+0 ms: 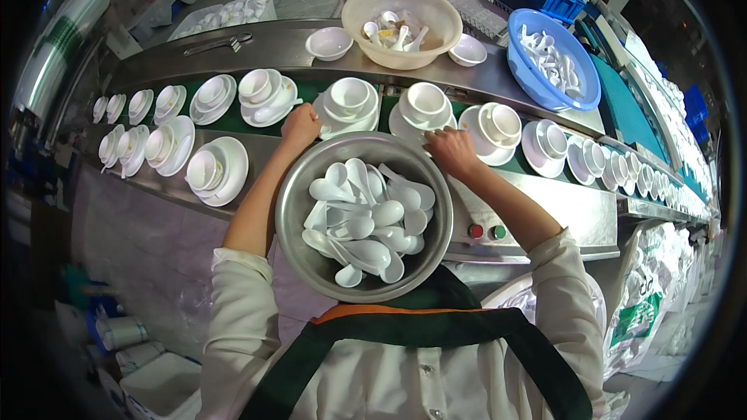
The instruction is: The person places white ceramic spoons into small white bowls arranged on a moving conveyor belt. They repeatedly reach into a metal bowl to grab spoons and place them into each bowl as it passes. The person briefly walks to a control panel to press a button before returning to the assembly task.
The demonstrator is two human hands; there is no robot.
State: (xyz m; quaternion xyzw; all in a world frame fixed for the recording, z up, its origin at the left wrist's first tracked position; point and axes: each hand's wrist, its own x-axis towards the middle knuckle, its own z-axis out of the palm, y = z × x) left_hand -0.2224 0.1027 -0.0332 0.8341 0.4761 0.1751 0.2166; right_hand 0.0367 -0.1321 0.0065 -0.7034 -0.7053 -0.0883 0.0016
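Note:
A round steel basin [286,210] full of white soup spoons [372,222] sits close in front of my body, between my forearms. Beyond its rim, my left hand [301,126] is closed, between a set of plate, bowl and cup [268,93] with a spoon on it and another dish set [348,101]. What its fingers hold, if anything, is hidden. My right hand [453,149] has curled fingers beside the lower edge of a plate under a stacked cup [427,101]. I cannot make out anything between those fingers.
Rows of dish sets run along a green conveyor [229,120]. Behind it stand a cream basin [366,12] and a blue basin [515,54] with spoons, plus two white bowls [328,44]. Tongs [218,44] lie at the far left. Red and green buttons [487,231] sit on the near panel.

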